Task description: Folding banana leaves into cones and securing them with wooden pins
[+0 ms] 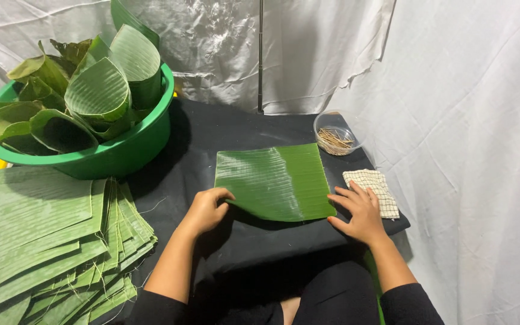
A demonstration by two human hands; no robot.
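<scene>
Both forearms are stretched forward, the left hand [204, 209] curled with fingers bent under, the right hand [359, 212] laid flat, fingers spread.

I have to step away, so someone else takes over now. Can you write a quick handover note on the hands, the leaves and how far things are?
Left hand: fingers curled on the near left corner of the leaf sheet.
Right hand: flat at its near right corner.
Sheet lies flat on the black cloth, not yet folded.
Done: folded leaf cones in the green basin.
Left: stack of cut leaves.
Sticks in the clear bowl.
</scene>
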